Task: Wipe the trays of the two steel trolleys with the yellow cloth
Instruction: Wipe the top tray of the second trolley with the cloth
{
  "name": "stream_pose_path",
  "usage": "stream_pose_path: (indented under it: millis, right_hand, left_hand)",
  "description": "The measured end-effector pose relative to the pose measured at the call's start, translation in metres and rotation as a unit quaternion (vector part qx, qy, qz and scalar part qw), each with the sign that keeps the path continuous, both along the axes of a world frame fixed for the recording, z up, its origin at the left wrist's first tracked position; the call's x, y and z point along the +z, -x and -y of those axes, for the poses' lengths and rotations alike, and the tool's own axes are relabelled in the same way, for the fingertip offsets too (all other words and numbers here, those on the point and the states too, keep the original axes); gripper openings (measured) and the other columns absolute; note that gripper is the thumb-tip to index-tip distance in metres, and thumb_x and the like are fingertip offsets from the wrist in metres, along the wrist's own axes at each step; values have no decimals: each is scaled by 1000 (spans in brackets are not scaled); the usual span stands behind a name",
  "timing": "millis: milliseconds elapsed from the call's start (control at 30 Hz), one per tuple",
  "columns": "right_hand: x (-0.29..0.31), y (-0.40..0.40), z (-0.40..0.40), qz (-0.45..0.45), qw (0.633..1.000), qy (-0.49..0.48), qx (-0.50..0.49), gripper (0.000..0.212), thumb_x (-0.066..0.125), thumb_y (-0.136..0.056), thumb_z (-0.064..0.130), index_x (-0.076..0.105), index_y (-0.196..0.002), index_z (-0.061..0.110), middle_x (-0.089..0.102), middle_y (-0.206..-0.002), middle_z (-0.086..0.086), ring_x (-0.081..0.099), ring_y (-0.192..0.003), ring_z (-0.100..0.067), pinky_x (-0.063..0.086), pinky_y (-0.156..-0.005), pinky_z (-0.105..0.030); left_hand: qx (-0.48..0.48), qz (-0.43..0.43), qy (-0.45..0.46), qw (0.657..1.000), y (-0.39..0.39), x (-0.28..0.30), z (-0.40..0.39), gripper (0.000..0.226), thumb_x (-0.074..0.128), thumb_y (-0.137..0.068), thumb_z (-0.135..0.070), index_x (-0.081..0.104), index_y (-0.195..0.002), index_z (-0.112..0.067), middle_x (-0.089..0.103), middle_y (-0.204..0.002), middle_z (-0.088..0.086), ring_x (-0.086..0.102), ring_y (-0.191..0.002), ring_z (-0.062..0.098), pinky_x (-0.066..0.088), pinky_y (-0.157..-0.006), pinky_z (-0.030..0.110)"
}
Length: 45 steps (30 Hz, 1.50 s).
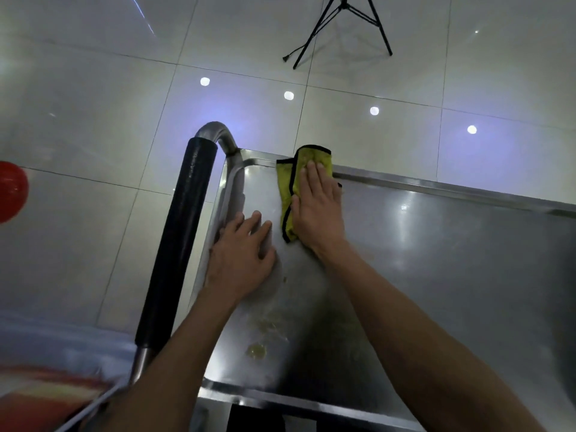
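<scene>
Your right hand [314, 210] lay flat on the yellow cloth [294, 185], fingers straight and together, pressing it onto the steel tray [436, 275] near the tray's far left corner. The cloth was folded, black-edged, and its far end lapped over the tray's far rim. Your left hand [240, 257] rested palm down just beside it on the bare steel by the tray's left edge, fingers spread and straight, holding nothing.

Along that left edge ran the trolley's handle [177, 238], a steel tube with a black foam sleeve, curving down into the far left corner just beside the cloth; it stood close to your left hand. On the tray near your left forearm lay yellowish smears [258, 338], between the left edge and the near rim.

Beyond the far rim the tiled floor [93, 104] showed ceiling-light reflections and the black legs of a tripod [339, 29]. A red round object [11, 191] sat at the picture's left side, only partly in view.
</scene>
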State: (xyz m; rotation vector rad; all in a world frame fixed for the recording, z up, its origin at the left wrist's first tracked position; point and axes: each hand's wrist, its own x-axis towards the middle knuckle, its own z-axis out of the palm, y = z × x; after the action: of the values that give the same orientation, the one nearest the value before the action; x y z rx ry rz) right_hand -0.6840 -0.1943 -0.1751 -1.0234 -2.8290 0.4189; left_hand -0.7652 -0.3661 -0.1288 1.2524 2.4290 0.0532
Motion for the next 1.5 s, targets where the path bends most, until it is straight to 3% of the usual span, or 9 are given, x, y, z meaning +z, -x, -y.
stream_pose_path:
  millis: [167,333,500,733,933,1100,1233,1367,1500]
  right_hand:
    - [-2,46,12,3,996,-3,93,54,38,-102,28,34,-152,9,29,-160,-9,19,-150,-25,21,-120,-47]
    - [3,52,8,18,992,8,128,54,34,-101,29,33,-153,13,26,-162,-5,18,-151,-22,18,-120,-43]
    - [4,24,3,0,997,24,74,54,37,-99,27,37,-151,11,32,-159,-7,23,-150,-23,24,-119,-45]
    - [7,-62,-41,-17,999,18,-29,50,42,-100,22,42,-148,12,33,-159,-6,23,-150,-21,23,-118,-40]
    - [16,-144,-87,-25,993,15,-116,48,46,-100,15,44,-147,8,34,-157,-11,26,-149,-26,24,-119,-40]
    - [19,-203,-126,15,982,9,-186,50,41,-101,15,38,-150,6,29,-159,-14,22,-150,-26,24,-119,-43]
    - [19,-203,-128,49,977,-11,-209,53,37,-100,19,35,-151,8,27,-161,-11,20,-150,-25,21,-119,-41]
    - [16,-172,-106,56,979,-1,-197,55,37,-99,23,32,-153,11,25,-162,-7,18,-150,-24,19,-119,-42]
    - [14,-133,-82,56,985,-1,-163,55,35,-100,24,31,-153,11,24,-162,-7,17,-151,-24,19,-120,-44]
  left_hand:
    - [16,25,-28,999,3,-4,3,57,41,-91,-46,49,-143,-27,42,-154,-4,34,-143,29,46,-102,53]
    - [8,37,-31,999,11,-7,10,52,57,-93,-30,52,-144,-22,43,-156,-3,35,-142,32,43,-109,51]
    - [6,11,9,1000,3,-3,-3,46,51,-96,-32,53,-141,-21,40,-156,-3,35,-141,32,46,-103,53]
    - [16,-10,51,999,-8,-3,-11,39,45,-100,-32,50,-137,-19,33,-157,-6,27,-144,31,38,-110,54]
    - [11,-21,56,998,-11,5,-15,32,46,-100,-28,53,-129,-16,40,-153,-3,32,-141,32,44,-103,52]
    - [-3,-34,74,997,-16,7,-22,33,44,-100,-29,52,-129,-14,38,-153,0,33,-139,33,41,-104,51]
    - [-6,-40,80,996,-17,9,-27,36,44,-100,-33,51,-131,-17,38,-151,-3,32,-138,29,41,-102,57]
    - [-2,-49,73,996,-15,12,-26,40,45,-100,-36,54,-137,-23,40,-154,-6,29,-143,25,25,-109,69]
    - [85,-26,16,996,-8,15,-5,38,53,-98,-33,57,-135,-23,33,-158,4,22,-147,32,23,-115,65]
